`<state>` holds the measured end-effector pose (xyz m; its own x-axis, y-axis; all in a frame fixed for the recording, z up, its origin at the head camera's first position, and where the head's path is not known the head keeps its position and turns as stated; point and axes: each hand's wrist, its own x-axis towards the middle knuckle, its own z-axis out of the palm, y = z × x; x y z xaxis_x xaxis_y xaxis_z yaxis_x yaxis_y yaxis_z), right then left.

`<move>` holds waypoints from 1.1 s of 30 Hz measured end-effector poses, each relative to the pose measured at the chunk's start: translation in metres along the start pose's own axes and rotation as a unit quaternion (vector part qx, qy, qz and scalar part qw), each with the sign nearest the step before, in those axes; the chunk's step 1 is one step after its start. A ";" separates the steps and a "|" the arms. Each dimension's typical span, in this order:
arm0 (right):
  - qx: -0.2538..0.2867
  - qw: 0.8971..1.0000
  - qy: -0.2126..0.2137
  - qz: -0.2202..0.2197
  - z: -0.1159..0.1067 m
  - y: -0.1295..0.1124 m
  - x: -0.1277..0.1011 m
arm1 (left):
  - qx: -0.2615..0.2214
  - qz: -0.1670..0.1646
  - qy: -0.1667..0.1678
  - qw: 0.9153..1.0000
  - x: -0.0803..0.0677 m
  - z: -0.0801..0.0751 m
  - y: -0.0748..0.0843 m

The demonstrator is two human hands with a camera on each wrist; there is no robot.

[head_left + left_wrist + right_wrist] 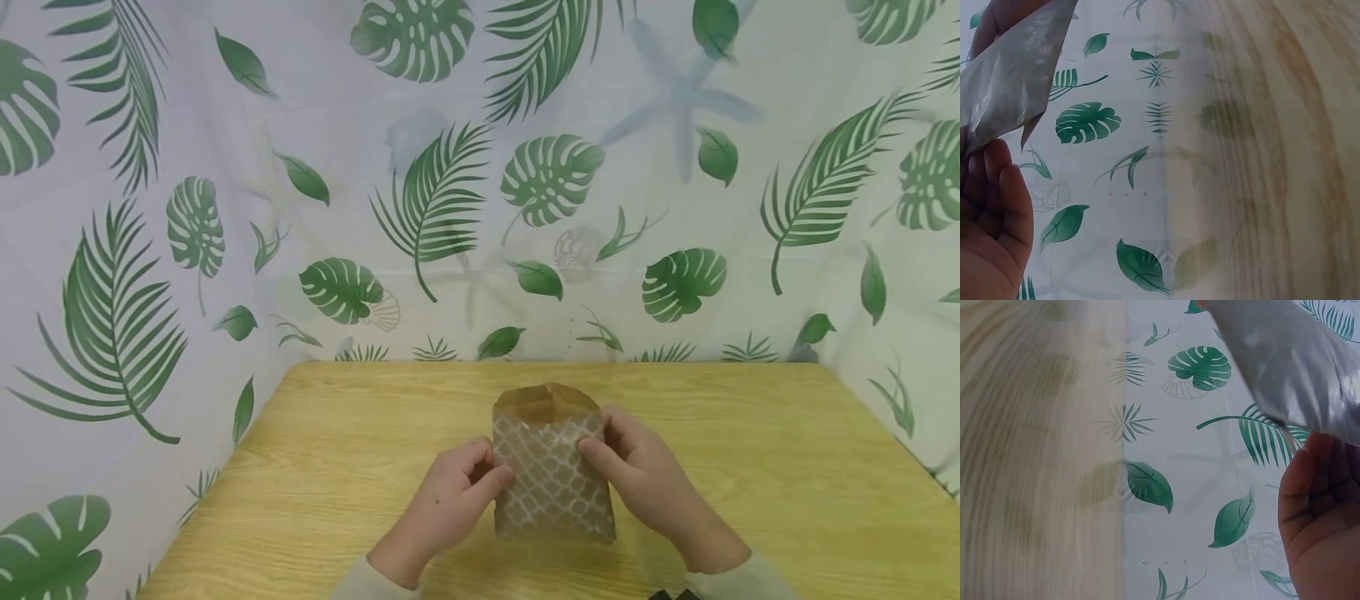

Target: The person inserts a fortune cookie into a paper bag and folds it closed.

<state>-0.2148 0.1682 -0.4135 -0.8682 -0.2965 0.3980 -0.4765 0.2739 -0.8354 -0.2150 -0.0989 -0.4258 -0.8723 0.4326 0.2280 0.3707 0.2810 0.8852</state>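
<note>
From the head view, a small paper bag (552,467) stands near the front edge of the wooden table (750,450), roughly at its middle, its brown top open and its front printed with a white lattice pattern. The left hand (453,500) pinches the bag's left edge between thumb and curled fingers; the right hand (645,483) pinches the right edge the same way, thumb on the front. The fingers behind the bag are hidden by it, and the forearms are cut off at the lower edge, only pale sleeve cuffs showing. A dark object at the very bottom, right of the bag, is too cropped to identify. The table is light yellow wood grain. Behind and beside it hangs a white curtain (225,167) printed with green palm and monstera leaves. No writing shows on the bag.

In the left wrist view, the bag (1013,75) fills the upper left corner as a greyish, shiny sheet, blurred and cut off by the edge. The left hand's fingers (994,212) lie just below it, lightly curled; where they meet the bag is out of sight. To the right of the bag come the leaf curtain (1104,156) and then the table (1285,156), blurred.

In the right wrist view, the bag (1291,369) sits in the upper right corner, again grey and glossy. The right hand's fingers (1319,512) are below it, partly cropped. Left of the bag are the curtain (1185,456) and the table (1035,456), out of focus.
</note>
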 end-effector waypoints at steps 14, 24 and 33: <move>-0.006 0.999 -0.019 -0.035 0.009 0.000 -0.001 | 0.006 0.035 0.055 0.998 0.002 0.002 0.000; -0.018 0.999 -0.020 -0.045 0.010 -0.001 -0.002 | 0.006 0.065 0.084 0.994 -0.001 0.004 0.000; -0.053 0.998 0.009 -0.029 0.008 -0.002 -0.003 | 0.012 0.080 0.098 0.992 -0.001 -0.002 0.001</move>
<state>-0.2103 0.1615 -0.4161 -0.8406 -0.2983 0.4521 -0.5372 0.3529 -0.7660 -0.2146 -0.1002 -0.4243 -0.8462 0.2992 0.4409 0.5144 0.2431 0.8223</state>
